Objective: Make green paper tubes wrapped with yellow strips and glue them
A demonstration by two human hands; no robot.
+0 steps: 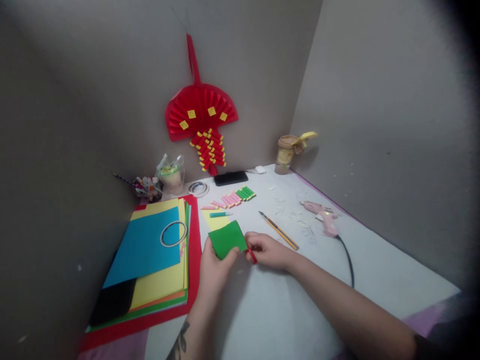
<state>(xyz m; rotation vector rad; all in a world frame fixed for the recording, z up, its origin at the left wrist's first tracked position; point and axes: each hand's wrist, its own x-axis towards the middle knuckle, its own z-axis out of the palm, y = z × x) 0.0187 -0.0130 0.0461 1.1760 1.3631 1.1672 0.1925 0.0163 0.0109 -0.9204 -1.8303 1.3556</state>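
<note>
A square of green paper (227, 240) is gripped in my left hand (214, 265), with the thumb lying over its lower edge. Close beside its right edge, my right hand (266, 249) is closed around red-handled scissors (252, 255). The blades are hidden by the paper and fingers. Behind the paper lie a yellow paper piece (212, 221) and a teal-capped tube or marker (220, 214). Farther back are a row of pink paper rolls (230, 199) and several green paper rolls (246, 193) with yellow ends. A yellow craft knife (279, 231) rests right of my hands.
Stacked coloured paper (150, 250) with a tape roll (173, 245) on top fills the left. On the right sits a pink glue gun (324, 218) with a black cord. A phone (231, 178), a cup (285, 154) and a pen holder (147, 187) stand along the back. A red fan decoration (202, 107) hangs on the wall.
</note>
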